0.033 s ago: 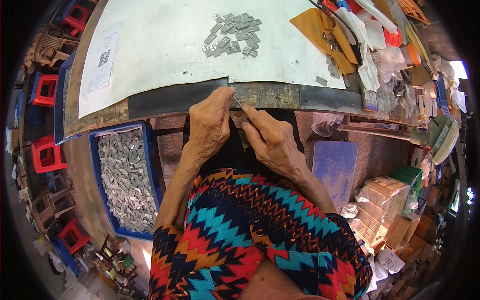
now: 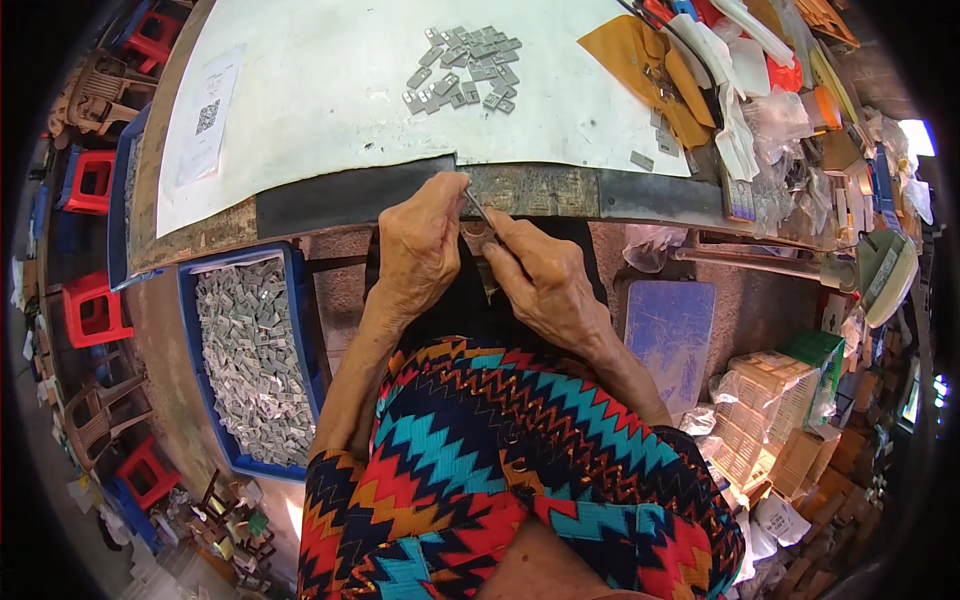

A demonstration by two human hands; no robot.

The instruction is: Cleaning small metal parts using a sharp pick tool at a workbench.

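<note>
At the table's near edge my two hands meet. My right hand (image 2: pixel 545 268) is closed around a slim metal tool (image 2: pixel 479 208), gripped between thumb and fingers; its kind is not clear, and its tip reaches the fingertips of the other hand. My left hand (image 2: pixel 418 245) is closed, fingers pinched together against the table edge; whatever they hold is hidden. Beyond the hands, on a white sheet (image 2: pixel 330 110), lies a loose pile of small grey metal pieces (image 2: pixel 483 68).
Left of my arms stands a blue bin (image 2: pixel 190 330) filled with similar metal pieces. An orange-yellow pouch (image 2: pixel 625 60), plastic bags (image 2: pixel 780 125) and other clutter crowd the table's right side. Below it are a blue-topped stool (image 2: pixel 670 340) and a plastic crate (image 2: pixel 755 410).
</note>
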